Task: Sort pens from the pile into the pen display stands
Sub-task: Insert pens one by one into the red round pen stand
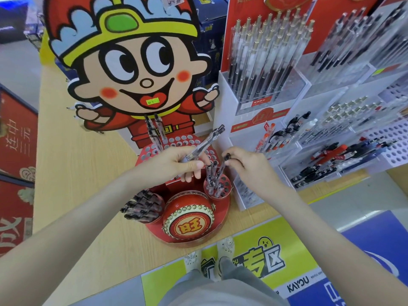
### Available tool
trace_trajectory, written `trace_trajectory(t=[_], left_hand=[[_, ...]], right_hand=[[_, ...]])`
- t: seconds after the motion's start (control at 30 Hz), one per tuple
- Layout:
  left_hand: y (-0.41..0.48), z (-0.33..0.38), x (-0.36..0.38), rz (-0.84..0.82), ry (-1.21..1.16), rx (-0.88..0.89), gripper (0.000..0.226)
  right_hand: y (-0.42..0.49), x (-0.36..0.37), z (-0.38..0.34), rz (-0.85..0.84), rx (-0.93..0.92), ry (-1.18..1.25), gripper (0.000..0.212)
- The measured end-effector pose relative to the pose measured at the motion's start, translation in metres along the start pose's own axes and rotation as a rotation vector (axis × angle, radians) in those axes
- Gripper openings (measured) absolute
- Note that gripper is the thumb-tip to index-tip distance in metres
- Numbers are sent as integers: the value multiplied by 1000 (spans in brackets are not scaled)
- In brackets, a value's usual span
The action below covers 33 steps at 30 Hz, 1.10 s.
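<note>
A red cartoon-figure pen display stand point(187, 237) sits on the wooden counter. My left hand point(174, 162) grips a small bunch of clear pens point(206, 141) with black caps that point up and to the right. My right hand point(240, 161) pinches the black top of one clear pen point(223, 165) that stands over the stand's small right cup point(227, 188), which holds several pens. The left cup point(143, 206) is packed with black-capped pens. Two pens point(154, 131) stand in the holed red upper tier point(187, 140).
White tiered pen racks point(309, 129) full of pens stand close on the right. A red drum ornament point(189, 219) fills the stand's front. The counter edge point(242, 226) runs just below the stand, with my feet on the floor beneath. Red boxes point(15, 151) sit at far left.
</note>
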<state>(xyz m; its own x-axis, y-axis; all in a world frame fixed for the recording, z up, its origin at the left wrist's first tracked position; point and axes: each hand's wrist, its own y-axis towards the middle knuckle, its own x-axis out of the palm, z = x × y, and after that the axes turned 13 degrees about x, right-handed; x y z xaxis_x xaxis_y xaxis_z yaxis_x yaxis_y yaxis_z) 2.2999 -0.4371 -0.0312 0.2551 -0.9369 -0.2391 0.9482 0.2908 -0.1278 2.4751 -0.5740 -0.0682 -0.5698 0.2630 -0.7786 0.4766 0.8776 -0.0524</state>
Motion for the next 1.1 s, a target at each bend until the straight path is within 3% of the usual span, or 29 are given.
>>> trace_trajectory(t=[0.27, 0.4, 0.47, 0.63, 0.7, 0.8, 0.93, 1.1], left_hand=[[6, 2, 7, -34, -29, 38, 13], [7, 2, 8, -17, -63, 43, 25], [6, 2, 7, -41, -57, 50, 21], [9, 5, 11, -80, -34, 64, 32], [11, 7, 13, -82, -44, 82, 28], [11, 7, 11, -41, -77, 89, 21], [8, -1, 6, 63, -54, 67, 15], [6, -8, 4, 72, -23, 55, 15]], right_hand=[[2, 18, -5, -60, 63, 1, 26], [1, 12, -10, -99, 165, 38, 30], [-2, 0, -16, -114, 189, 156, 36], [-12, -25, -37, -126, 161, 738, 25], [-16, -30, -40, -119, 168, 851, 21], [-23, -44, -34, 20, 141, 946, 16], [-36, -51, -15, 213, 148, 756, 15], [-42, -25, 0, 87, 169, 290, 8]])
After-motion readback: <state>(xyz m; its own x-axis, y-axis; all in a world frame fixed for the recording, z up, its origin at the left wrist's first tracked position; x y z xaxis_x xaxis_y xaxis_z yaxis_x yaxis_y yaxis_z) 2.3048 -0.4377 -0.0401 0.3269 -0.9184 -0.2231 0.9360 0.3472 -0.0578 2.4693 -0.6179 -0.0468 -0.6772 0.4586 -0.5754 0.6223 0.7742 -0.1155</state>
